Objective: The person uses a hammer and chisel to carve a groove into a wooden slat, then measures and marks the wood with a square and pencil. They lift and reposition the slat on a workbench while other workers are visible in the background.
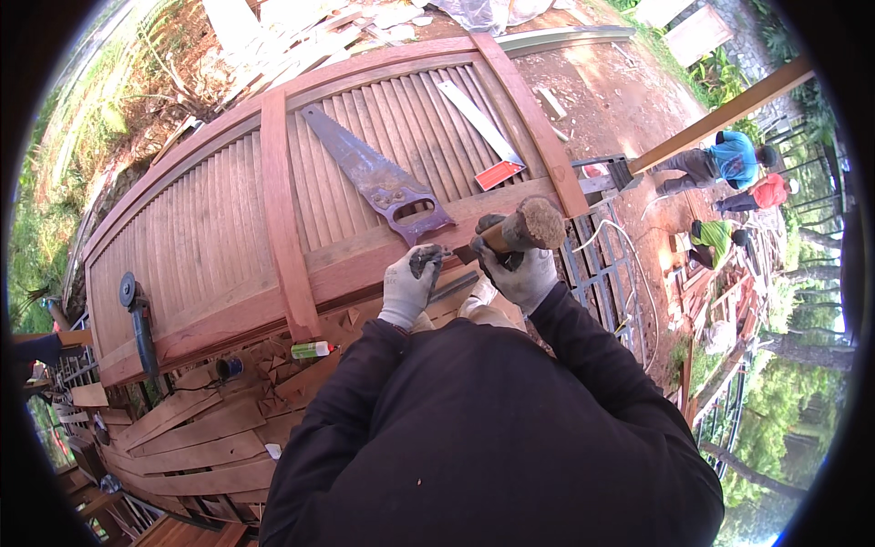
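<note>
My right hand, in a white glove with dark fingertips, is wrapped round what looks like a wooden-handled chisel. Its frayed, rounded handle end points up and to the right, and a short dark blade shows toward my left. Just left of the blade, my left hand, gloved alike, has its fingers pinched together; what they hold, if anything, is too small to name. Both hands are above the near rail of a reddish louvred wooden shutter panel. A purple-handled handsaw lies on the slats, beside a try square with an orange-red stock.
An angle grinder rests at the panel's left end. Below the near rail are a white-and-green bottle and wooden boards. A metal frame and pale cable lie to the right. Several people work farther off, one in blue.
</note>
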Demonstrator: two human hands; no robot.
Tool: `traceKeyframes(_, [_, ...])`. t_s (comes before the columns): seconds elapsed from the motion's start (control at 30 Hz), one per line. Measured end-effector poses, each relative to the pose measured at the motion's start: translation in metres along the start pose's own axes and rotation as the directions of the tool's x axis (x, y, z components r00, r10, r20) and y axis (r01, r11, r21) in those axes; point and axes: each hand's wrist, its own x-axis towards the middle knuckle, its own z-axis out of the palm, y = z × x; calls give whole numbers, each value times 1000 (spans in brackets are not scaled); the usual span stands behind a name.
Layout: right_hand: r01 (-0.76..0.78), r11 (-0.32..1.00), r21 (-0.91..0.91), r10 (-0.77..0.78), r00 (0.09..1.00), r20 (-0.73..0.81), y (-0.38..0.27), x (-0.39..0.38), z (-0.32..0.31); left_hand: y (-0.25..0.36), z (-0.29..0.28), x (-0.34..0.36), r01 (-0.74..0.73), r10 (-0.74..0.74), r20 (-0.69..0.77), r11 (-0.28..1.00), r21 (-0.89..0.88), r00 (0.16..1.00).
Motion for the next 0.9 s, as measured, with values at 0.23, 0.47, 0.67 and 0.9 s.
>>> traceKeyframes(0.23, [-69, 997, -25, 68, 997, -24, -2, -1, -4, 2, 0, -1, 6, -6, 8, 1000, -14, 1000])
traceKeyframes(0.47, [-35, 999, 3, 35, 999, -8, -16, 1, -5, 10, -3, -3, -12, 12, 15, 1000, 23, 1000])
traceKeyframes(0.67, [-54, 997, 59, 55, 998, -17, -4, -3, 1, 9, -3, -2, -1, 1, 28, 1000, 15, 1000])
traceKeyframes(0.9, [-25, 999, 36, 25, 1000, -3, 2, -3, 0, 12, -4, -2, 43, -44, 52, 999, 11, 998])
